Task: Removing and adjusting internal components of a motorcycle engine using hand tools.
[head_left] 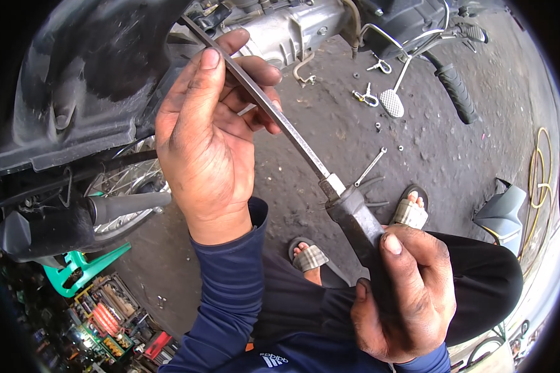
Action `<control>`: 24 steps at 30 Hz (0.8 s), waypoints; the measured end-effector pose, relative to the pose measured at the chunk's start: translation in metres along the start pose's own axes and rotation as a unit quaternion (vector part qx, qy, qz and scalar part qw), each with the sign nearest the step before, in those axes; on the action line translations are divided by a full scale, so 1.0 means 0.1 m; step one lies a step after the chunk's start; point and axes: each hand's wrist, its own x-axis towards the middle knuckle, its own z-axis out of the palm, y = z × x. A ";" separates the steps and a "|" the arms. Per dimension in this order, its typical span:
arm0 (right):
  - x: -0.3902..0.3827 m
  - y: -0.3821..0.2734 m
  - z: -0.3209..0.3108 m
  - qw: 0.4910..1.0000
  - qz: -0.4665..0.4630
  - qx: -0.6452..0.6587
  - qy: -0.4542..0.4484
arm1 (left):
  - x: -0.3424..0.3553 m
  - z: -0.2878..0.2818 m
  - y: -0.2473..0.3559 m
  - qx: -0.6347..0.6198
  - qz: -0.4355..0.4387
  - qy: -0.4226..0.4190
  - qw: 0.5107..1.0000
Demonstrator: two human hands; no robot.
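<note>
A long screwdriver (284, 125) with a bare metal shaft and a black handle runs slantwise across the view. My right hand (410, 292) is wrapped round the handle at the lower right. Farther up, my left hand (214, 124), palm up, steadies the shaft between thumb and fingers. The shaft's far end reaches a motorcycle's silver engine (286, 37) and dark body panel (99, 74) at the top left; whether its tip touches anything is hidden.
On the dark ground lie a small wrench (371, 166), a carabiner hook (367, 97) and several nuts. A pedal (392, 103) and a rubber-covered lever (456, 93) jut out at the upper right. At the lower left are a green plastic stool (84, 273) and a toolbox (115, 298). A yellow hose (543, 168) lies at right.
</note>
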 end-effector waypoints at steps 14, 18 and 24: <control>0.07 0.06 0.17 0.960 -0.110 -0.252 0.061 | -0.09 0.01 -0.04 0.008 -0.008 0.034 0.999; 0.11 0.06 0.11 0.995 0.032 -0.090 0.010 | -0.19 -0.01 -0.11 -0.060 -0.051 -0.015 0.997; 0.16 0.12 0.11 0.998 0.037 0.015 0.039 | -0.32 0.10 -0.21 -0.036 -0.035 0.036 0.998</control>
